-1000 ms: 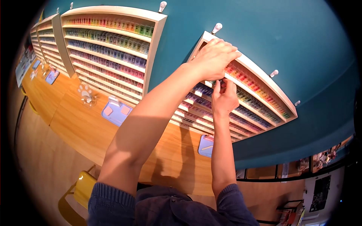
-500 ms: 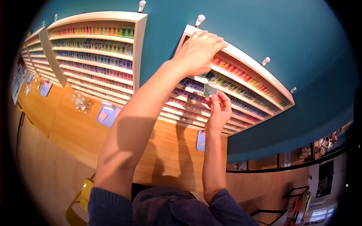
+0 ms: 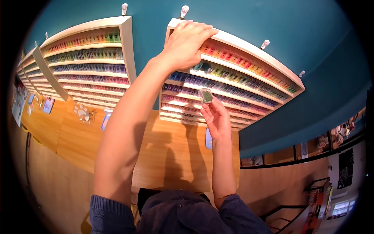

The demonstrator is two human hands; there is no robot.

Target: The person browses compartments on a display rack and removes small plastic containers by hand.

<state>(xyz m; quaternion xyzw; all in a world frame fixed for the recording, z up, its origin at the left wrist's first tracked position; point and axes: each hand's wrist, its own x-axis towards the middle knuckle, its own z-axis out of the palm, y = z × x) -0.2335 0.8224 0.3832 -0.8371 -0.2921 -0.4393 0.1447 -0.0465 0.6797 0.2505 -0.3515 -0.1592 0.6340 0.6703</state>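
My right hand [image 3: 219,119] pinches a small clear plastic box [image 3: 205,96] with dark green contents, too small to make out singly. The box is tilted, held in front of the middle rows of a white shelf rack [image 3: 257,45]. Up at the rack's top left corner lies my left hand [image 3: 187,43], its fingers stretched out over the top board and its thumb side hidden. Rows of little clear boxes [image 3: 245,66], sorted by colour from red and yellow to green, blue and pink, fill the rack. A dark teal spot [image 3: 203,67] shows in the second row, just below my left hand.
A second rack [image 3: 87,58] of coloured boxes stands to the left, with another beyond it. Below runs a wooden table [image 3: 156,156] with a blue tray [image 3: 209,138] partly behind my right wrist. A clear paw-shaped holder [image 3: 82,112] stands farther left. White lamps [image 3: 184,11] top the racks.
My right hand has drawn the green box lower and turned its palm more upward. My left hand stays on the rack's top. The whole view has shifted a little.
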